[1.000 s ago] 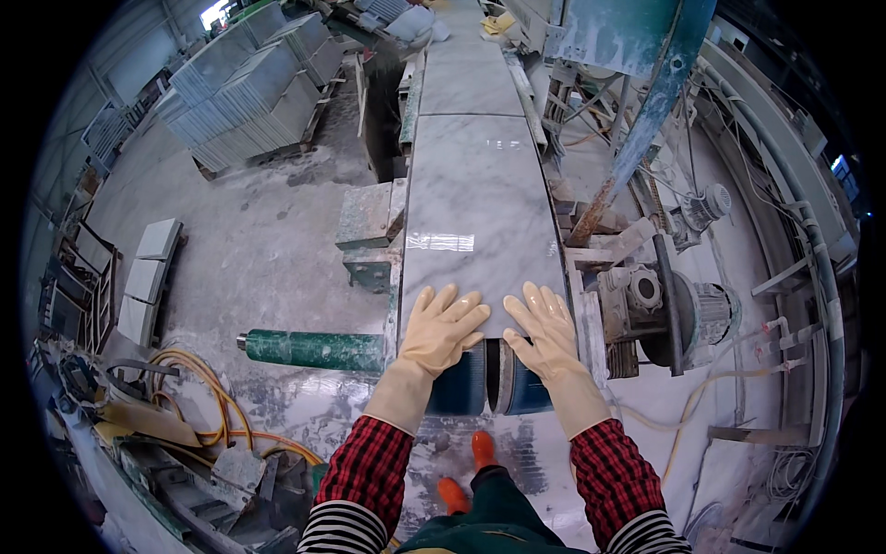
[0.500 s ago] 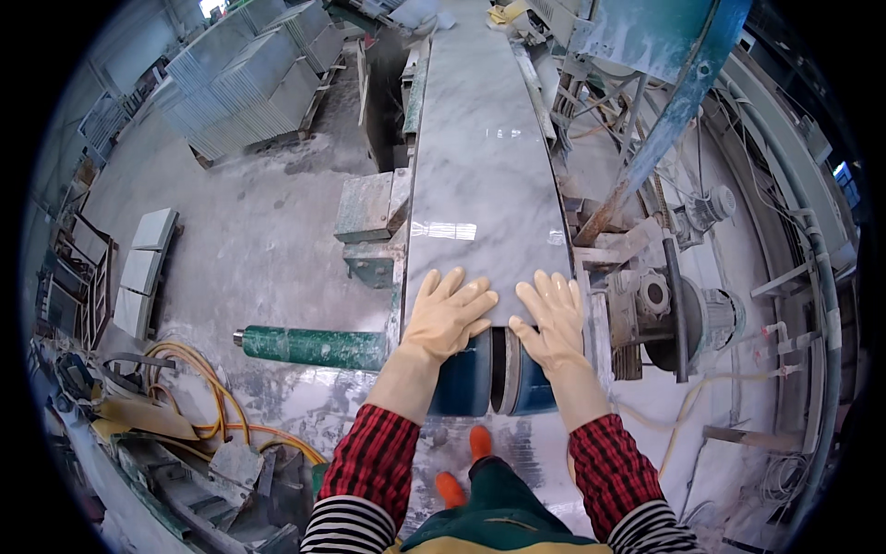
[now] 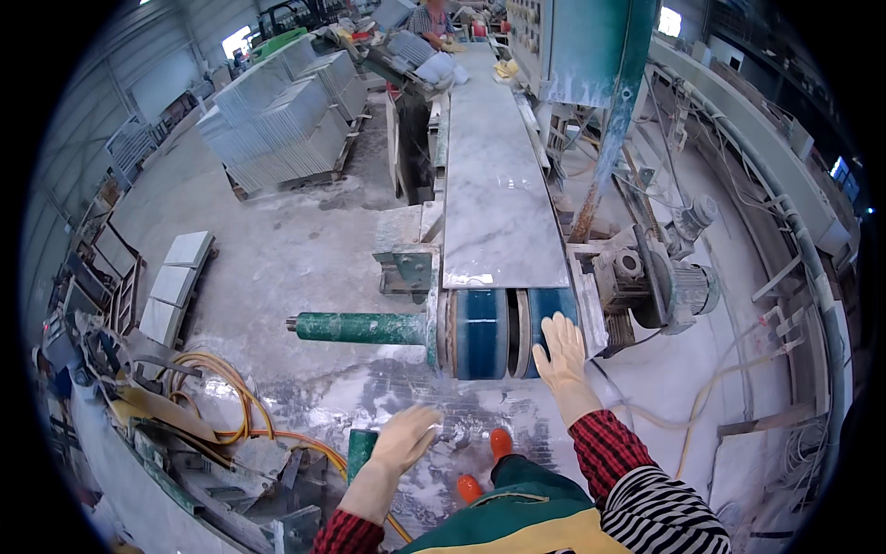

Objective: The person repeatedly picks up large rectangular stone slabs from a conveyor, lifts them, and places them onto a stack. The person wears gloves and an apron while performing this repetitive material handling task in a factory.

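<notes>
A long, polished white-grey marble slab (image 3: 503, 203) lies along the conveyor, its near edge just beyond the blue belt roller (image 3: 482, 332). My right hand (image 3: 561, 360), in a cream rubber glove, is over the right side of the roller with its fingers spread, holding nothing. Whether it touches the belt I cannot tell. My left hand (image 3: 404, 441), gloved alike, hangs lower left of the roller, away from the slab. Its fingers are stretched out and slightly blurred, with nothing in them.
A green roller bar (image 3: 360, 327) juts left from the conveyor. Motors (image 3: 688, 291) and a control cabinet (image 3: 586, 46) stand on the right. Stacked slabs (image 3: 286, 129) fill the far left, and hoses (image 3: 235, 388) coil nearby. Another person (image 3: 432, 26) is at the far end.
Both hands have come off the slab: the left dropped down and left, the right moved back over the roller. The view tilted up, showing the far person and more of the roller.
</notes>
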A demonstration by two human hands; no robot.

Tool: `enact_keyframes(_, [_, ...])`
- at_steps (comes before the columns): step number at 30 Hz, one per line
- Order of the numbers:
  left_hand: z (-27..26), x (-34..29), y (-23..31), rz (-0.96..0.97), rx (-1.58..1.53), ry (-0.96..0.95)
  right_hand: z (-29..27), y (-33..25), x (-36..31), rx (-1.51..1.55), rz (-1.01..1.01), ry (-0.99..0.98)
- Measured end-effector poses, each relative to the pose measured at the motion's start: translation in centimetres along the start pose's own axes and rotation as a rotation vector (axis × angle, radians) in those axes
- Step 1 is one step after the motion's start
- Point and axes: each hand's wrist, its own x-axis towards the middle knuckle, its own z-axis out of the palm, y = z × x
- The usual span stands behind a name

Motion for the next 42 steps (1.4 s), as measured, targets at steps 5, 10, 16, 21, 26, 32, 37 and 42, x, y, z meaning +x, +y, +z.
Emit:
enact_keyframes(5, [-1.6,-14.4,1.2,-0.458,-0.090,0.238,-2.9,1.1,-8.7,0.006,0.117,-0.166])
enact_keyframes(10, [1.3,-22.0,-0.5,-0.578,-0.160,0.442,-5.4,2.4,-16.6,-0.035,0.495,-0.579])
enact_keyframes(16, [1.5,-22.6,2.2,-0.569,-0.113,0.468,-7.9,0.7,-17.4,0.078,0.739,-0.747])
enact_keyframes(21, [0.8,-23.9,5.7,-0.666,-0.155,0.551,-9.0,0.2,-17.0,0.214,0.740,-0.738])
enact_keyframes(26, [2.5,-28.7,7.1,-0.679,-0.073,0.647,-10.0,-0.7,-17.7,0.271,0.647,-0.792])
enact_keyframes(32, [4.9,-33.3,15.4,-0.776,0.037,0.489,-14.3,0.0,-24.3,0.293,0.641,-0.868])
enact_keyframes(37, [4.7,-39.2,22.5,-0.756,0.106,0.344,-10.8,8.9,-40.4,0.262,0.698,-0.850])
enact_keyframes(42, [5.1,-45.1,26.9,-0.908,0.165,0.467,-13.9,15.6,-51.9,0.212,0.804,-0.933])
